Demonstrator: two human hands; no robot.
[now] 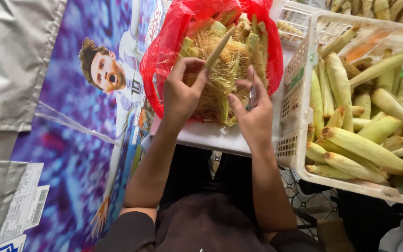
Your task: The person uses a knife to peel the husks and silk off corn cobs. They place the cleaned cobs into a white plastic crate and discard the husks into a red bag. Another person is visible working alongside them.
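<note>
Baby corn, a slim pale-green ear, stands tilted in the left hand, its tip pointing up and away to the right while the fingers curl closed around its lower end. Largest of what lies about the hands is the purple printed banner, spread well out to the left of the left hand, with a grey sheet beyond it at the far left. To the right of the right hand sits a white plastic crate with latticed walls, close beside the wrist and filled with unpeeled ears of corn, yellow-green and lying at many angles. Just beyond both hands, away from the body, a red plastic bag gapes open, and inside it a heap of husks and silk fills the space right behind the fingertips. The bag rests on a white tray whose near edge runs under both wrists. The right hand is closed in a pinch on a small thin blade, held upright between thumb and fingers, near the lower part of the ear but apart from it. Both hands hover close together over the husk heap, the ear between them and above the bag's mouth.
</note>
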